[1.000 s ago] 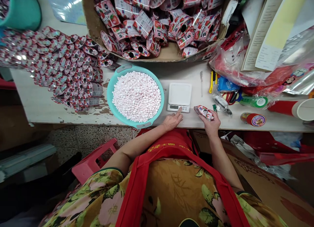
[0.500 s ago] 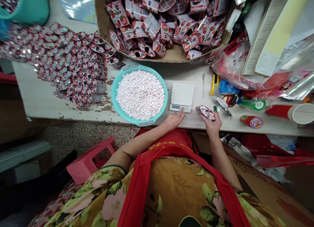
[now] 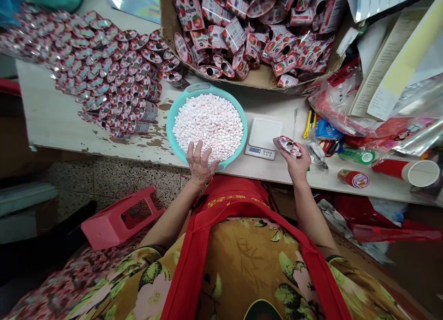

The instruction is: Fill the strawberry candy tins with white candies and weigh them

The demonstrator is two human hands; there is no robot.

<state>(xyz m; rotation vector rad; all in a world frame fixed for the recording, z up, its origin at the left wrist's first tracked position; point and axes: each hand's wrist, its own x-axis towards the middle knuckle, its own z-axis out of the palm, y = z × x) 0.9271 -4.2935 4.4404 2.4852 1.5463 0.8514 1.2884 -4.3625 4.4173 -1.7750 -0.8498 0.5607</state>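
Note:
My left hand (image 3: 200, 165) is over the near edge of a teal basin (image 3: 172, 138), fingers spread at the small white and pinkish candies (image 3: 209, 119) that fill it. Nothing shows in its fingers. In my right hand (image 3: 298, 165) is a small printed candy packet (image 3: 290, 146), red and white with a dark round hole in its top. That hand is just right of a white digital scale (image 3: 266, 133), whose pan holds nothing. Whether the packet has anything inside, I cannot tell.
Many matching packets (image 3: 114, 75) stand packed together at the left. A cardboard box (image 3: 263, 75) of loose packets is behind the basin. To the right lie a dropper (image 3: 295, 122), a yellow cutter (image 3: 308, 124), a small jar (image 3: 353, 178) and a red paper cup (image 3: 391, 168). A pink stool (image 3: 107, 225) stands below.
My left hand has moved from the scale's front edge leftward to the candies in the basin, and its fingers have spread. The right hand still holds the packet. The whole view has shifted slightly.

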